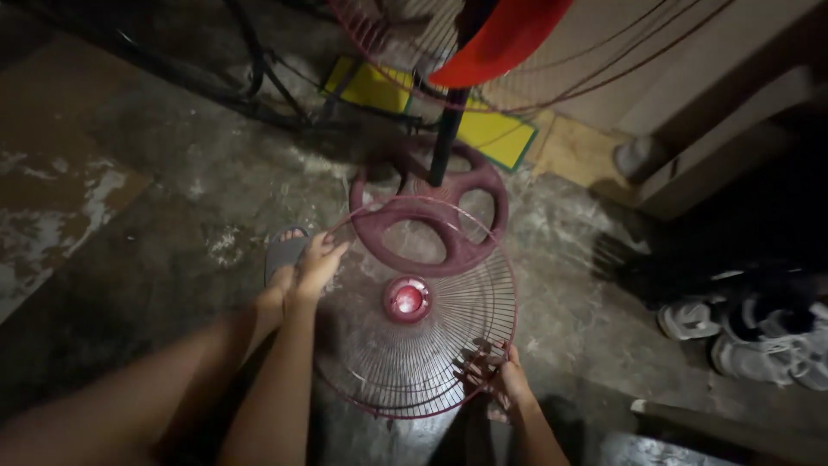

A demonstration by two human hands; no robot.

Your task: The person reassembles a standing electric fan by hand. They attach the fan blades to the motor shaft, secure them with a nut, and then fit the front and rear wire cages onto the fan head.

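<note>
A round wire fan grille (448, 336) with a red centre cap (407, 299) is held flat above the floor. My left hand (316, 263) grips its rim at the upper left. On the lower right rim, my right hand (509, 380) has its fingers through the wires. Just beyond the grille stands the fan's round maroon base (431, 211) with a dark pole (448, 129) rising from it. The red fan blade and rear wire guard (496, 39) show at the top edge.
My leg runs out from the lower left to a foot in a grey slipper (283, 250). White sneakers (750, 332) lie at the right. A yellow-green board (483, 129) and dark cables (250, 82) lie behind the fan. The concrete floor is stained.
</note>
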